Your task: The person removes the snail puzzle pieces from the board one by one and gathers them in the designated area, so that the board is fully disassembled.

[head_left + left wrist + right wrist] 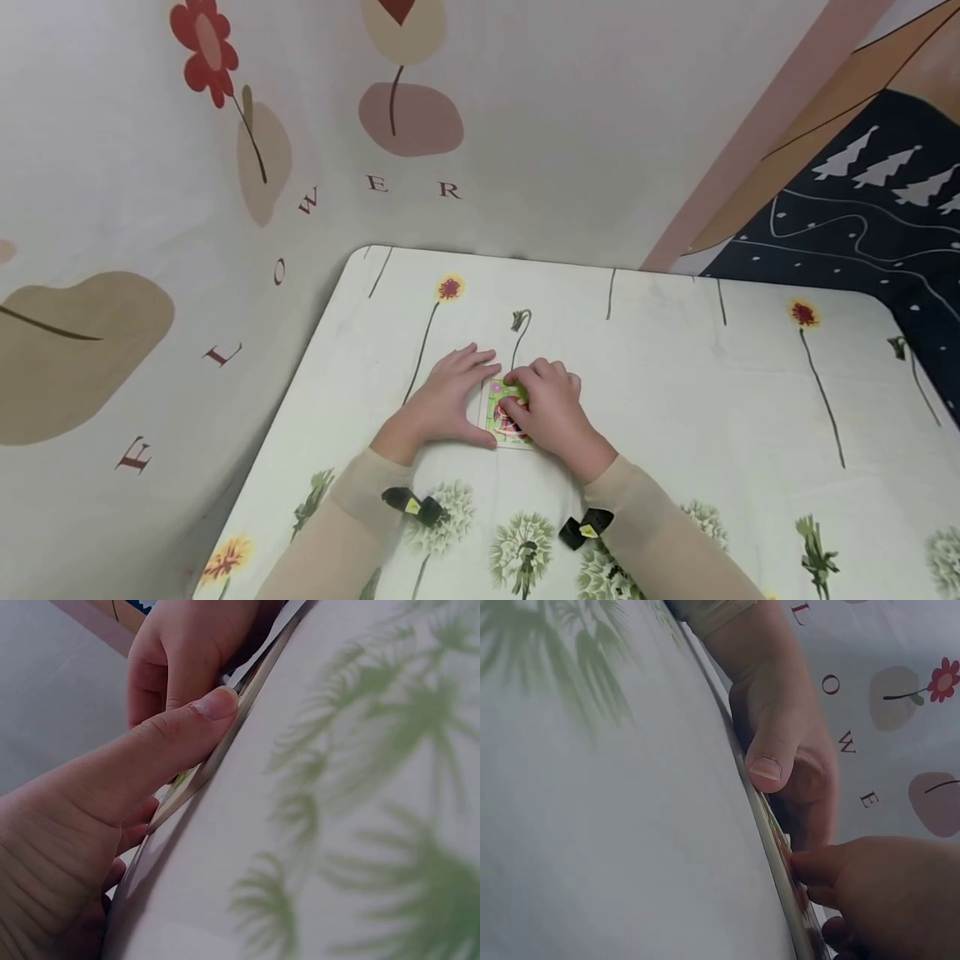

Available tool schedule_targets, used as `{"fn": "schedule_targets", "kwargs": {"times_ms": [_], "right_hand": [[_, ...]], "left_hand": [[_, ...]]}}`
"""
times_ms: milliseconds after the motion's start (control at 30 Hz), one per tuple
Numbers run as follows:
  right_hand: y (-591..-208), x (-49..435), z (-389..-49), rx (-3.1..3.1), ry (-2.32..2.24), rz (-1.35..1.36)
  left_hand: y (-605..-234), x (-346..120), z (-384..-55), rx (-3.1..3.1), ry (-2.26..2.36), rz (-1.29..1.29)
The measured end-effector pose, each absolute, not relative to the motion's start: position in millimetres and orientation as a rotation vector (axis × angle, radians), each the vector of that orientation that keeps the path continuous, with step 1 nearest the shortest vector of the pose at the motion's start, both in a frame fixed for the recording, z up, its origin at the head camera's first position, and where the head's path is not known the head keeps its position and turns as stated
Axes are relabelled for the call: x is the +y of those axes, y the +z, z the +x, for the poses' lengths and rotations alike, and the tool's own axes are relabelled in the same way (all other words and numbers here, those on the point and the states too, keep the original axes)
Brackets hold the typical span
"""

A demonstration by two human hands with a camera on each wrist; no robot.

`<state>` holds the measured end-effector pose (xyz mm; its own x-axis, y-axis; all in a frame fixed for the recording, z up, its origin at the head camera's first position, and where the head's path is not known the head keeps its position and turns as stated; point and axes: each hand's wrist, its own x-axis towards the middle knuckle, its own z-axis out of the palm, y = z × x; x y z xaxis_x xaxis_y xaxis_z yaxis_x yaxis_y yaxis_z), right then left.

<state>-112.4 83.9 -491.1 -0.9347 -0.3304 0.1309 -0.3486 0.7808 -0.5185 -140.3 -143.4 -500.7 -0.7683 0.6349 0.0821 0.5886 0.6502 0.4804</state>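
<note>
A small square picture board (498,412), thin and pale-edged with a green, pink and red design, lies flat on the flowered tabletop (675,400). My left hand (447,398) frames its left side, fingers straight beyond the far corner. The left thumb (180,735) rests on the near edge of the board. From the right, my right hand (553,407) covers part of the picture with curled fingers. Its thumb and forefinger touch the board; whether a loose piece sits between them is hidden. The right wrist view shows the right fingertips (814,866) against the board's face.
White fabric with lettering and flower prints (408,117) rises behind and to the left of the table. A dark panel with white trees (862,208) stands at the back right. Black straps (588,529) with small yellow marks are at both wrists.
</note>
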Motion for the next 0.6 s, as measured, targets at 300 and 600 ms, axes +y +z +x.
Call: {"fn": "schedule_targets", "kwargs": {"times_ms": [300, 600], "right_hand": [[-488.1, 81.1, -113.3, -2.984, 0.894, 0.512], [-491.7, 80.8, -112.7, -2.95, 0.958, 0.459]], "left_hand": [[-498.0, -142.9, -140.3, 2.776, 0.737, 1.009], [-498.9, -141.5, -139.6, 2.761, 0.792, 0.989]]}}
